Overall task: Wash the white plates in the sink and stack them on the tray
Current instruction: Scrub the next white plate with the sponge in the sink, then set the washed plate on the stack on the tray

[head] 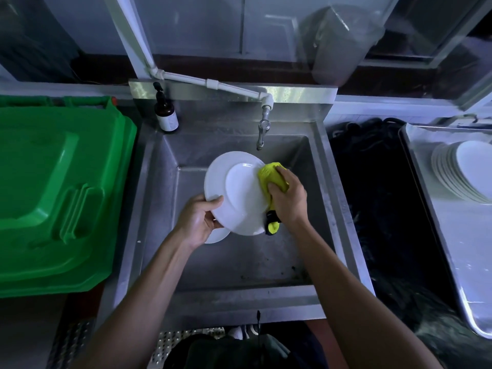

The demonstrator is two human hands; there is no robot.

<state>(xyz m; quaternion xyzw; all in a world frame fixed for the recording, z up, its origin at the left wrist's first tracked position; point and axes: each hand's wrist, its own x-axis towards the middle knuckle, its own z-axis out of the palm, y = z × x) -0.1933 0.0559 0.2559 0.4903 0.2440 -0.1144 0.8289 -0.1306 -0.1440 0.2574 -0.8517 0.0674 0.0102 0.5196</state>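
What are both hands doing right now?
Left hand: grips the plate by its rim.
Right hand: grips the yellow cloth, pressed on the plate.

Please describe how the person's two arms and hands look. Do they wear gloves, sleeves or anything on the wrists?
Both arms are bare up to the frame's lower edge; no sleeves show. The left hand and right hand have no gloves, and no rings, watch or wristband can be seen.
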